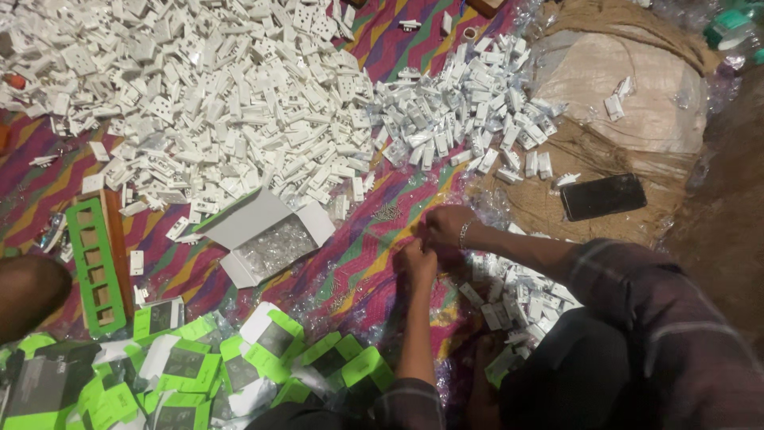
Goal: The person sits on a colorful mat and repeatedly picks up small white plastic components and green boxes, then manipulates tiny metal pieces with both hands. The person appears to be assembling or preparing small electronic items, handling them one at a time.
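Whatever the left hand [415, 261] and right hand [444, 225] pinch is too small/dark to make out. Open white box [267, 231]: contents just a shiny blur. Green frame [95, 267] partly covered by white parts. Green bottle [728, 28] cut off at top-right edge.

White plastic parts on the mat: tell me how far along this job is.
Done, apparently: green-and-white packets lie heaped at the near edge. In hand: the left hand and right hand meet over something too small to tell, beside a small pile of white parts. Left: the big heap of loose white parts is far larger, so most seems undone.
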